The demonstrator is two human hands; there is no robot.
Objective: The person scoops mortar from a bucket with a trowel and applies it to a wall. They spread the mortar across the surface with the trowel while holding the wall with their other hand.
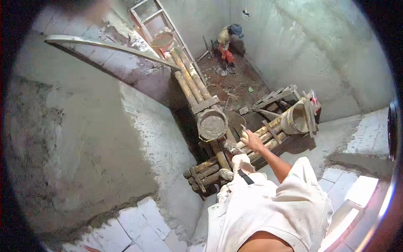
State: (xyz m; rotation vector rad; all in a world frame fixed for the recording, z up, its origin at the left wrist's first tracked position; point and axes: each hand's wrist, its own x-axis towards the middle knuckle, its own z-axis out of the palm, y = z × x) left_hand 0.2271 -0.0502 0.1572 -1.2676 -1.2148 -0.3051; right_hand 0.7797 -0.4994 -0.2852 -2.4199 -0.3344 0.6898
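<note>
My right hand (252,141) is closed around the pale handle of what looks like a trowel (244,133), above the bamboo scaffold. Just left of it, a round bucket (212,125) of wet grey mortar rests where the bamboo poles meet. A blurred patch at the upper left edge, close to the lens, may be my left hand; its fingers cannot be made out. Below that patch, a long straightedge (113,49) slants across the wall towards the poles. My feet, in mortar-stained footwear (227,174), are on the scaffold.
Another bucket (296,118) stands at the scaffold's right end, and a third container (163,40) is by the ladder (156,17). Far below, a person (226,44) bends over the rubble-strewn floor (235,80). Partly plastered block walls (96,159) surround the drop.
</note>
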